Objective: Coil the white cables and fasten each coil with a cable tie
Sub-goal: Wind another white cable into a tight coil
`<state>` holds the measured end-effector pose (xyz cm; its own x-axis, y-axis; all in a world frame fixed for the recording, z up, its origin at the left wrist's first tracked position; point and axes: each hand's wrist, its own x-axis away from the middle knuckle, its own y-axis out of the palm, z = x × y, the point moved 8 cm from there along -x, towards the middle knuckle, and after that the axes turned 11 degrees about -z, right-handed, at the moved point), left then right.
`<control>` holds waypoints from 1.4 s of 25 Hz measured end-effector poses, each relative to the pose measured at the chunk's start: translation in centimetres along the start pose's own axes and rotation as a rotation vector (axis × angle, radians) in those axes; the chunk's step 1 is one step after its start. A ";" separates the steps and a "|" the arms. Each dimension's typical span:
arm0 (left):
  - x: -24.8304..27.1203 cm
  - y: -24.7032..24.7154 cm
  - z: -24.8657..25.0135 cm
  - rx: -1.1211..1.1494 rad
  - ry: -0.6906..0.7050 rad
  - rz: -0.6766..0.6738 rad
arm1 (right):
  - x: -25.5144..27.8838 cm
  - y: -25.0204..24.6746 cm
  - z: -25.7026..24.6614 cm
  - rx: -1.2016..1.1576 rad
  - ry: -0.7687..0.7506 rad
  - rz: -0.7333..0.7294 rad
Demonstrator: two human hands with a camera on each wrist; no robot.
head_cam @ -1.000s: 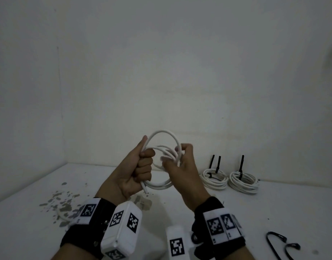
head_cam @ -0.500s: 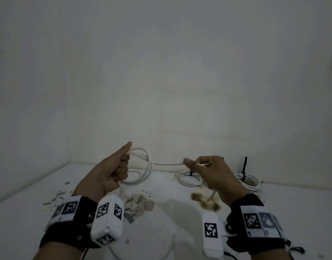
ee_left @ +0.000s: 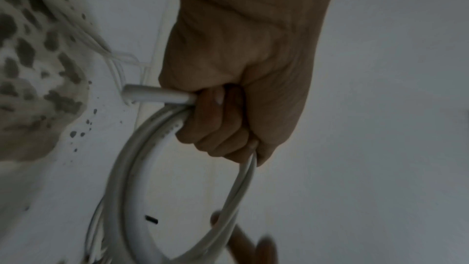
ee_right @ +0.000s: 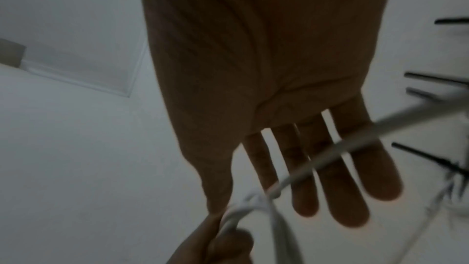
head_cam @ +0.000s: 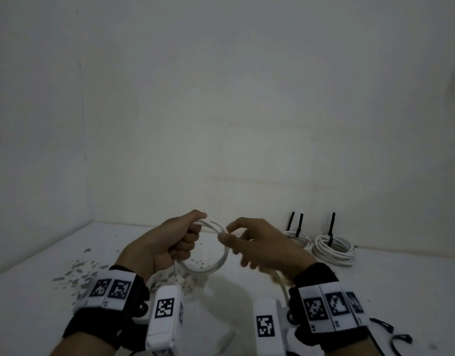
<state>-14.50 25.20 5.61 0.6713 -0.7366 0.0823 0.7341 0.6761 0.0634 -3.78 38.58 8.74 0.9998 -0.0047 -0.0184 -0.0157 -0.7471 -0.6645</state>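
A white cable [head_cam: 222, 258] hangs as a small coil of several loops from my left hand [head_cam: 169, 245], which grips it in a fist above the table. In the left wrist view the fist [ee_left: 241, 87] closes round the loops [ee_left: 132, 178], and the cable's cut end [ee_left: 157, 95] sticks out beside the fingers. My right hand [head_cam: 259, 247] is close beside the coil and pinches the cable between thumb and forefinger at the coil's top. The cable's free length [ee_right: 355, 142] crosses the right hand's [ee_right: 279, 87] other fingers, which are spread and nearly straight.
Two finished white coils [head_cam: 334, 250] [head_cam: 298, 240] lie by the back wall, each with black ties [head_cam: 331, 227] standing up. Loose black cable ties [head_cam: 401, 340] lie at the bottom right. Dark stains [head_cam: 77, 273] mark the white table [head_cam: 401, 291] on the left.
Half a second ago my hands were apart with the cable stretched between them. The right hand has swung back left to the coil, bringing the cable with it.
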 end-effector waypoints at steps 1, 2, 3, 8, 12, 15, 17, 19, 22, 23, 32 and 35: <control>0.0 1.0 0.3 -0.025 0.004 -0.016 | -0.5 0.7 -0.6 -0.006 -0.053 0.036; 0.0 1.9 0.5 -0.047 0.012 -0.029 | -0.9 0.7 -1.1 0.031 -0.111 0.112; 0.1 2.4 0.7 -0.067 0.020 -0.037 | -1.0 0.3 -1.4 0.098 -0.164 0.200; 0.1 3.5 1.3 -0.003 0.048 -0.074 | -0.6 -1.8 -0.9 0.052 -0.204 0.404; -0.1 3.6 1.7 0.001 0.051 -0.075 | -0.4 -2.3 -0.9 -0.045 -0.217 0.464; 0.1 3.5 1.6 0.007 0.063 -0.069 | -0.5 -2.2 -0.7 -0.089 -0.216 0.434; 0.2 3.6 1.7 0.038 0.075 -0.074 | -0.4 -2.2 -0.6 -0.124 -0.215 0.423; 0.4 3.7 1.9 0.096 0.088 -0.085 | -0.4 -2.3 -0.6 -0.200 -0.231 0.407; 0.4 3.7 2.1 0.203 0.095 -0.095 | -0.3 -2.2 -0.8 -0.296 -0.257 0.369; 0.4 3.6 2.0 0.230 0.098 -0.086 | -0.2 -2.2 -0.8 -0.301 -0.254 0.351; -0.5 -2.2 1.4 0.568 0.190 0.067 | 3.1 -4.0 0.3 -0.335 -0.137 -0.050; -1.1 -2.2 0.3 0.646 0.173 0.048 | 2.8 -3.3 -0.3 -0.252 -0.141 -0.101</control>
<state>-16.88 24.55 5.70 0.7481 -0.6611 -0.0569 0.5300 0.5438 0.6507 -0.97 40.86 11.09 0.9845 0.1575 -0.0770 0.1048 -0.8806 -0.4620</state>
